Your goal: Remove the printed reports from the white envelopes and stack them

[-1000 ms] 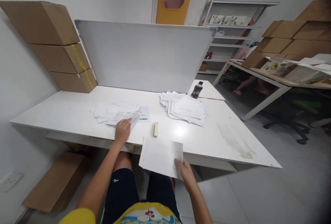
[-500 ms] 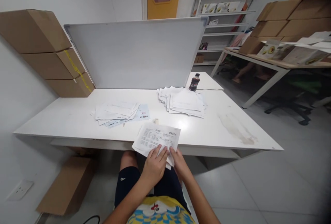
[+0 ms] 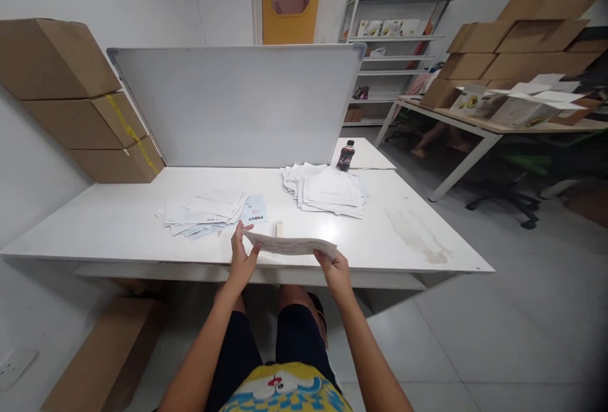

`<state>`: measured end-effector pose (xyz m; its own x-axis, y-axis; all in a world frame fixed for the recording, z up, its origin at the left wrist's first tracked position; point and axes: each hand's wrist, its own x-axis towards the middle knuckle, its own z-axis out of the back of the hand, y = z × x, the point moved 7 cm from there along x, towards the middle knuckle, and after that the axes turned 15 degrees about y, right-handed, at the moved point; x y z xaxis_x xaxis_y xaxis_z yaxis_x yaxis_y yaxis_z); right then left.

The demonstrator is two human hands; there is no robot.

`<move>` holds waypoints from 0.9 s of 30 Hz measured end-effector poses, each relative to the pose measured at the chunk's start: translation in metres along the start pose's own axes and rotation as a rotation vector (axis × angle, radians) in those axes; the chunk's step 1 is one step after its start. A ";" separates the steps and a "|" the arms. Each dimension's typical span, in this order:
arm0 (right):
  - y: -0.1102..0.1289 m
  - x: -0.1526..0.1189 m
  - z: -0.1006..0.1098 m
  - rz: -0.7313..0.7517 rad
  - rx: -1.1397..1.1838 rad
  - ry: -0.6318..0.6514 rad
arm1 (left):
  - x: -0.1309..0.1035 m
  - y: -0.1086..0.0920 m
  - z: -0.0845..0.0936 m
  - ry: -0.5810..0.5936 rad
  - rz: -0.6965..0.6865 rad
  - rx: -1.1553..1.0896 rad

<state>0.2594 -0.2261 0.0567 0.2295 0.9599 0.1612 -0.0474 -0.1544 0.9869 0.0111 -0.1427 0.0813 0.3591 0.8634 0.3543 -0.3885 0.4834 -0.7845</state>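
A thin stack of printed paper sheets (image 3: 289,246) is held nearly level above the table's front edge, seen almost edge-on. At its left end, my left hand (image 3: 243,257) pinches the sheets between thumb and fingers. The right end is gripped by my right hand (image 3: 336,271), thumb on top. Just behind the sheets stands a small pale block (image 3: 279,229), its lower part hidden by the paper. To the left lies a loose pile of papers (image 3: 204,208), with a light blue printed sheet (image 3: 255,209) beside it. A larger pile of papers (image 3: 330,190) sits to the right.
A whiteboard (image 3: 237,108) stands along the back of the white table (image 3: 118,234). A dark drink bottle (image 3: 346,156) is behind the right pile. Cardboard boxes (image 3: 109,120) are stacked at the left. Another table (image 3: 456,122) with boxes stands at the right.
The sheets have risen from lap level and tilted from face-up to nearly edge-on. My left hand has moved from the front of the sheets to their left end; my right hand holds the right end.
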 end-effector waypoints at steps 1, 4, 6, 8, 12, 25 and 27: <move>-0.005 0.002 -0.002 -0.004 -0.016 0.026 | 0.002 0.008 -0.004 0.033 0.015 -0.039; -0.019 0.004 -0.004 -0.001 -0.051 0.082 | 0.002 0.032 -0.015 0.088 0.081 -0.171; -0.027 0.004 -0.004 0.013 -0.037 0.108 | 0.001 0.038 -0.019 0.078 0.080 -0.215; -0.033 0.002 -0.001 0.032 0.006 0.097 | -0.002 0.037 -0.020 0.062 0.057 -0.233; -0.036 -0.011 0.009 0.009 0.062 0.032 | -0.020 0.041 -0.021 -0.001 0.165 -0.369; -0.090 -0.056 0.025 -0.302 0.219 0.061 | -0.090 0.070 -0.058 -0.037 0.489 -0.494; -0.090 -0.055 0.030 -0.298 0.216 0.049 | -0.088 0.064 -0.060 -0.026 0.483 -0.525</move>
<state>0.2807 -0.2718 -0.0405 0.1556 0.9793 -0.1291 0.2217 0.0927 0.9707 0.0055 -0.1960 -0.0301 0.2271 0.9699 -0.0875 -0.0369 -0.0812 -0.9960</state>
